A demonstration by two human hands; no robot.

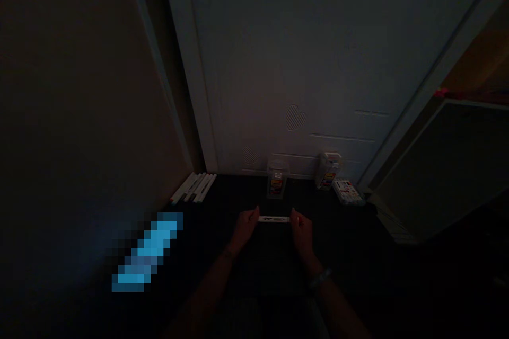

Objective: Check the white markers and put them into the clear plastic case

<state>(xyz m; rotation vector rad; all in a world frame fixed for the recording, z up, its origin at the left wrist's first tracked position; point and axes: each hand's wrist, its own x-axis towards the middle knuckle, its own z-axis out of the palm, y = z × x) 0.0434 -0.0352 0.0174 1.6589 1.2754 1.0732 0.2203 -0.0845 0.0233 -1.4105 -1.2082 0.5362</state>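
A white marker (274, 219) with dark print along its barrel is held level between my two hands, over the dark table. My left hand (246, 224) is closed on its left end, and my right hand (301, 226) is closed on its right end. The fingertips cover both ends, so I cannot see the caps. Just beyond the marker stands a clear plastic case (277, 180) with a coloured label. Off to the left, several white markers (194, 187) lie side by side in a slanted row.
At the back right stands another clear package (329, 171), with a flat printed pack (349, 192) beside it. A pale panel with embossed hearts (296, 117) rises behind the dark table (262, 265). A pixelated bright blue patch (149, 251) shows at left. The room is dim.
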